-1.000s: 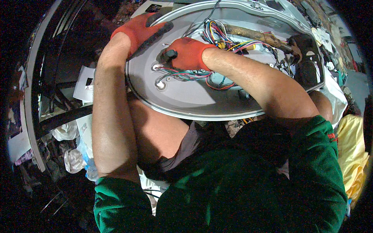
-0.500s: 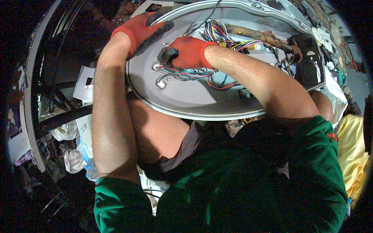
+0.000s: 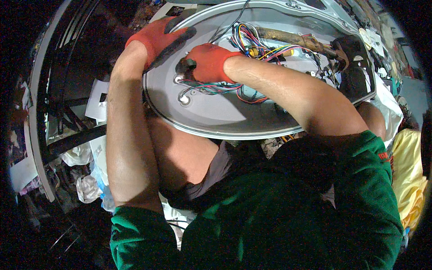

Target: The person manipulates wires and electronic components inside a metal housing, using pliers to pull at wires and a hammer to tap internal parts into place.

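A grey oval housing [image 3: 225, 109], open side up, rests across my lap with wiring inside. My left hand [image 3: 157, 40], in a red glove with dark fingertips, grips its far left rim, thumb on the inner side. Inside the left end, my right hand [image 3: 207, 63], gloved alike, is curled close to the floor of the housing; what its fingers hold is hidden. Just below those fingertips sits a white round fitting [image 3: 179, 78], with a second white fitting [image 3: 184, 100] nearer me. Thin coloured wires [image 3: 211, 88] run from the fittings toward the right.
A hammer with a worn wooden handle [image 3: 292, 38] lies inside the housing, beside a bundle of coloured wires [image 3: 247, 38]. A black part [image 3: 357, 72] fills the right end. Dark metal framing [image 3: 74, 139] stands at left; yellow cloth [image 3: 407, 175] lies at right.
My right hand has shifted slightly left, still curled near the white fittings. My left hand stays on the rim, and the housing has moved slightly left.
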Available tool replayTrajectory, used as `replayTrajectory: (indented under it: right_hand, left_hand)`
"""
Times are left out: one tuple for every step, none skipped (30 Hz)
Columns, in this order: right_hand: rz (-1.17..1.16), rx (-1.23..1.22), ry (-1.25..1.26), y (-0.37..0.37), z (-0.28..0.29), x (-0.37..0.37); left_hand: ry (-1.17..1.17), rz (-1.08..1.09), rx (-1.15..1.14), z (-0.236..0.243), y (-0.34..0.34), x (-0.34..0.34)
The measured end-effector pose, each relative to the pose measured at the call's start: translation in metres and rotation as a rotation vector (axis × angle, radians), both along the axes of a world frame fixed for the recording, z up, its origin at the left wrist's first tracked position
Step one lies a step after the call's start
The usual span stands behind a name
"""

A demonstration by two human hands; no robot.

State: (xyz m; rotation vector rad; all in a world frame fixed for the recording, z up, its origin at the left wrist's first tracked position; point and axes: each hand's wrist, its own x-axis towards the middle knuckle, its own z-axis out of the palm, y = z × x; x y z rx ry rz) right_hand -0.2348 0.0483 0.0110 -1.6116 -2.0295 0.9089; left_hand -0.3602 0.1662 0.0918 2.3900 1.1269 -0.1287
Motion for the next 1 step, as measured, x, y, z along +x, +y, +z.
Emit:
replayTrajectory:
  right_hand:
    - [-0.007, -0.027, -0.025, 0.0042, 0.0004, -0.0051]
  left_hand:
    - [0.002, -0.008, -0.003, -0.0024, 0.0025, -0.0001]
